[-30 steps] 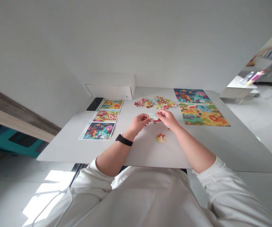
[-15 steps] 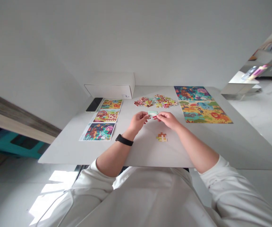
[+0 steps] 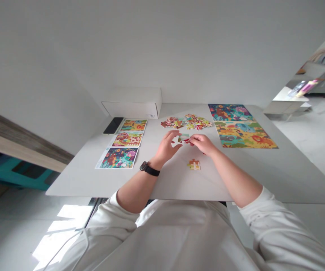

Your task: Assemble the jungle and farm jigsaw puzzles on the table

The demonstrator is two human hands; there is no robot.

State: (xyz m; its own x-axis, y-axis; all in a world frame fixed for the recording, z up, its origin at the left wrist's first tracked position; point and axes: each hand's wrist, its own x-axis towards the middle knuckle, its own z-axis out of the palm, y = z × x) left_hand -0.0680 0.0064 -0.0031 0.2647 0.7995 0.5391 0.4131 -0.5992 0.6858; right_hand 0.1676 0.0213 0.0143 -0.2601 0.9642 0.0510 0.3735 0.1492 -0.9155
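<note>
My right hand (image 3: 201, 142) pinches the right edge of a small cluster of joined puzzle pieces (image 3: 184, 138), pale green, white and red. On the left of that cluster, my left hand (image 3: 166, 146) is open, thumb and fingers spread apart around its side. Closer to me, another small joined group of orange and yellow puzzle pieces (image 3: 194, 164) lies flat on the table. Beyond my hands are two heaps of loose puzzle pieces, a mostly red heap (image 3: 171, 122) and a yellow-green heap (image 3: 197, 122).
Three small picture cards, including a farm card (image 3: 128, 139), lie at the left beside a black phone (image 3: 113, 125). Behind them stands a white box (image 3: 131, 109) against the wall. Two larger pictures, a dark one (image 3: 230, 112) and a yellow animal scene (image 3: 245, 134), lie at the right.
My left hand has let go of the pale green and red pieces and spread its fingers. The right hand still grips their right side.
</note>
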